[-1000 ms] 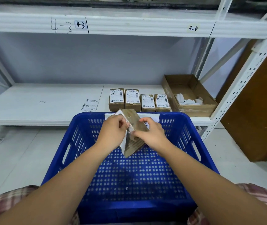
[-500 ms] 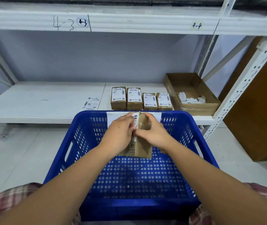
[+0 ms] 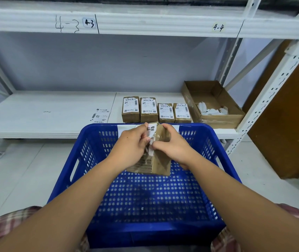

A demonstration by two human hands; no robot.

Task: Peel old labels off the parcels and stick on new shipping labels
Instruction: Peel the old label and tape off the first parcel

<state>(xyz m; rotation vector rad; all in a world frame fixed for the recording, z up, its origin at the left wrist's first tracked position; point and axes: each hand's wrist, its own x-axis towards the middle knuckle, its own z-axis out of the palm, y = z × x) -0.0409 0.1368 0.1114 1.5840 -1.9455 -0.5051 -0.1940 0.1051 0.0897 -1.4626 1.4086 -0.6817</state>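
I hold a small brown cardboard parcel point(image 3: 160, 163) upright over the blue plastic crate point(image 3: 145, 230). My left hand point(image 3: 130, 148) grips the parcel's left side, and its fingers also touch the half-peeled white old label point(image 3: 151, 130) that stands off the top. My right hand point(image 3: 174, 146) holds the right side and pinches a torn strip of the label at the middle. Torn white paper remnants streak the parcel's front face. On the white shelf point(image 3: 45, 113) behind the crate stand several labelled parcels point(image 3: 156, 110) in a row.
A sheet of new shipping labels point(image 3: 100, 115) lies flat on the shelf left of the parcel row. An open cardboard box point(image 3: 214, 115) with white peeled label scraps sits at the shelf's right end. A white rack upright point(image 3: 264, 104) and a brown panel stand right.
The parcel has turned from tilted to more upright and come lower over the crate. The label is torn further, and both hands have closed in on its middle.
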